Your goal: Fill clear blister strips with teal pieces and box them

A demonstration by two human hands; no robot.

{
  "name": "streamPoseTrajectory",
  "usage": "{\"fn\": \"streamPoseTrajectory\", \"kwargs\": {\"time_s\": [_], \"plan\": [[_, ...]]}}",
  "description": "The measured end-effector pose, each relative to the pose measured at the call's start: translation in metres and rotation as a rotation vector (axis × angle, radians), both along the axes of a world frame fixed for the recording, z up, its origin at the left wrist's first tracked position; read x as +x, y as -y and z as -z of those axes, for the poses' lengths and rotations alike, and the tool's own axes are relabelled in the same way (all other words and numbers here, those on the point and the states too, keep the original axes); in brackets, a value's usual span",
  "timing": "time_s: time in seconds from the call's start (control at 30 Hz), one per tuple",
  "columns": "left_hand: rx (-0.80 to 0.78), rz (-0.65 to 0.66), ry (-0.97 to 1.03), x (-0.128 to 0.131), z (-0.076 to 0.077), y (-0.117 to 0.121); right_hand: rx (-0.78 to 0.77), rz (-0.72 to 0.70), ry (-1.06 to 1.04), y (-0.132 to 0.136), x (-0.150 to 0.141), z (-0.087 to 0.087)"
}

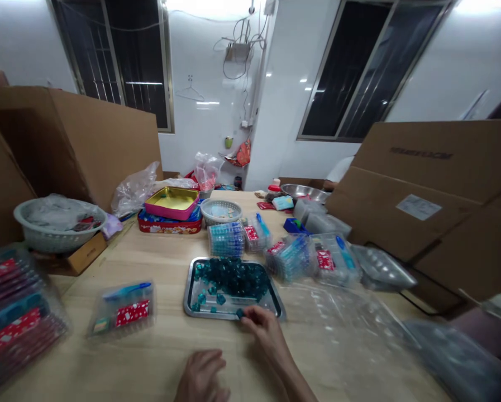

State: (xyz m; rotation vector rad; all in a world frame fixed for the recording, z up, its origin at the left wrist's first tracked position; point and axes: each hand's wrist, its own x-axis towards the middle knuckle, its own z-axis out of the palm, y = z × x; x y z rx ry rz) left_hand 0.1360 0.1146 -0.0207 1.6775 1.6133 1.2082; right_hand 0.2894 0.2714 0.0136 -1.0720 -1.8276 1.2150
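A metal tray (pixel 190 301) in the middle of the wooden table holds a heap of teal gem-like beads (pixel 232 276). My right hand (pixel 263 328) reaches to the tray's near rim, its fingers pinched on one teal bead (pixel 239 314). My left hand (pixel 203 378) rests on the table just in front of me, fingers curled under, with nothing visible in them. A clear plastic pack (pixel 122 311) with a blue pen and a red card lies left of the tray.
Several filled clear packs (pixel 292 257) stand behind the tray, and empty clear blister trays (pixel 342 318) lie to the right. Stacked packs (pixel 11 318) fill the left edge. Cardboard boxes (pixel 434 190) flank both sides. A basket (pixel 57 226) and tins (pixel 171 209) sit further back.
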Motion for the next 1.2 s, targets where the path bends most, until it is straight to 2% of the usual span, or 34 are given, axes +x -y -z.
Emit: {"fn": "streamPoseTrajectory", "kwargs": {"time_s": [0.1,0.2,0.33,0.47,0.6,0.73,0.83,0.97,1.1,1.2], "plan": [[-0.155,-0.142,0.386,-0.002,-0.033,-0.016,-0.319,-0.091,-0.264,0.027,-0.004,-0.001],[-0.231,-0.132,0.820,0.010,-0.054,-0.031,-0.516,-0.146,-0.404,0.049,-0.011,-0.004],[-0.276,-0.096,1.196,0.017,-0.061,-0.033,-0.635,-0.164,-0.548,0.064,-0.016,-0.009],[-0.268,-0.102,1.319,0.014,-0.065,-0.028,-0.672,-0.170,-0.572,0.068,-0.019,-0.011],[-0.281,-0.103,1.281,0.011,-0.070,-0.028,-0.669,-0.181,-0.501,0.066,-0.021,-0.013],[-0.391,-0.102,1.230,0.007,-0.072,-0.033,-0.629,-0.201,-0.429,0.062,-0.024,-0.011],[-0.442,-0.124,1.122,0.002,-0.071,-0.037,-0.577,-0.193,-0.368,0.058,-0.024,-0.011],[-0.424,-0.122,0.966,-0.007,-0.067,-0.042,-0.508,-0.173,-0.301,0.052,-0.021,-0.013],[-0.365,-0.170,0.669,-0.013,-0.054,-0.047,-0.434,-0.209,-0.165,0.045,-0.020,-0.007],[-0.326,-0.283,0.261,-0.011,-0.037,-0.052,-0.203,-0.192,0.027,0.044,-0.023,0.000]]}}
